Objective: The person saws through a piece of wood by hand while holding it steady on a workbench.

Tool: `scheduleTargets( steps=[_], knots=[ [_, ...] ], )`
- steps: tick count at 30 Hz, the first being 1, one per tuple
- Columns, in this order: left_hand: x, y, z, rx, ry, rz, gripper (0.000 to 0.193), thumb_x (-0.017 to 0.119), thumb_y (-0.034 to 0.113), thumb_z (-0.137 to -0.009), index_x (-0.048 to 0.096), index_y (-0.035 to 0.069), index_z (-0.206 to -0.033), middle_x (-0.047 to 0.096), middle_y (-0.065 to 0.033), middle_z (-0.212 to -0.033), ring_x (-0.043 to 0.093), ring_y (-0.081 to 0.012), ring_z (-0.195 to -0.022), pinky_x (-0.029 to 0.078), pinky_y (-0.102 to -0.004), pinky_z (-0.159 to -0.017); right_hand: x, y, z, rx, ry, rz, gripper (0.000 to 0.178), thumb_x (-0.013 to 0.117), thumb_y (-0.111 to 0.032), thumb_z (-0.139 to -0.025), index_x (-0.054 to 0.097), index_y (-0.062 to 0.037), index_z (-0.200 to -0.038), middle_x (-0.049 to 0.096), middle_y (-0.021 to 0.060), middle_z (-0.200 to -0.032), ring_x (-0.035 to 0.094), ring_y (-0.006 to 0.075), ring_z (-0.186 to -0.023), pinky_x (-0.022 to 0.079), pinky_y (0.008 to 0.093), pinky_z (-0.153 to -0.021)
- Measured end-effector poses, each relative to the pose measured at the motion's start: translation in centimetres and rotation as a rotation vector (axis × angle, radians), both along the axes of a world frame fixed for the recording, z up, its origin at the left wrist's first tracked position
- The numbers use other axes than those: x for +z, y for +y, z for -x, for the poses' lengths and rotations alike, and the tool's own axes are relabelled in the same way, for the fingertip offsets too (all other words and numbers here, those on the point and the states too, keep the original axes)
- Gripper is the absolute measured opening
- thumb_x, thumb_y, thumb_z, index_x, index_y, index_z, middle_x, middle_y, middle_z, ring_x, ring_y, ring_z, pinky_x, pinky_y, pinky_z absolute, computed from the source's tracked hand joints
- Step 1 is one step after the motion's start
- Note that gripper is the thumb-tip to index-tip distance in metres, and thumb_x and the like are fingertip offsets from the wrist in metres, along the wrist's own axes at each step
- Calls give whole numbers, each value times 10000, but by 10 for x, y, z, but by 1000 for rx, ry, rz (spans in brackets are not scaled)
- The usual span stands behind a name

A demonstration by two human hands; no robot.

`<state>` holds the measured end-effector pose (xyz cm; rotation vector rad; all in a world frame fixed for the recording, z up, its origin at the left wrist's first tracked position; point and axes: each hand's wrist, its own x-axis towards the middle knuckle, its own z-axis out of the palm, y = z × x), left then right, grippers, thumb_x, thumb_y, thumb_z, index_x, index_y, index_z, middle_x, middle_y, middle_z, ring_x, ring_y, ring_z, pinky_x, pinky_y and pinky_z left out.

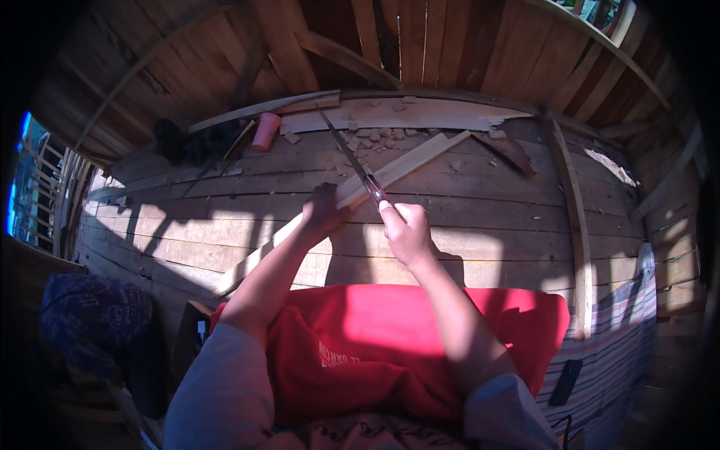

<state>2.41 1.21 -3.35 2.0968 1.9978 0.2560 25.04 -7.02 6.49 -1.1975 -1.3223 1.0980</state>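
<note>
head view: the left hand (324,212) is clamped on a long pale wooden strip (341,199) that runs diagonally across the plank floor (487,217), pinning it down. the right hand (405,232), just right of that strip, is closed around the handle of a long thin blade (352,159) that points away up past the strip. looks like shaving or trimming work to me, and i'd guess it's partway along: wood chips (375,135) are scattered on the floor beyond the strip's far end, but the strip is still in one long piece. only container i can spot is a pink cup (265,131) lying on its side, well up-left of the strip; can't tell what's in it.
</note>
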Motion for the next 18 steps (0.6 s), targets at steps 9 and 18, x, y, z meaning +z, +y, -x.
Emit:
scheduleTargets(
  steps=[9,18],
  knots=[
    [55,-53,46,16,157,32,662,848,478,-746,674,48,-1217,600,-166,-1278,577,-341,-1214,556,-452,-968,1,5,-9,-15,105,77,451,620,-250,-980,518,21,-633,450,43,-520,420,110,-520,323,380,-501],
    [2,-66,70,157,167,17,671,810,547,-769,647,52,-1192,586,-146,-1236,564,-330,-1212,515,-494,-965,-26,1,4,111,142,138,479,616,-281,-987,513,-14,-603,486,19,-521,455,102,-513,348,363,-488]
  ],
)
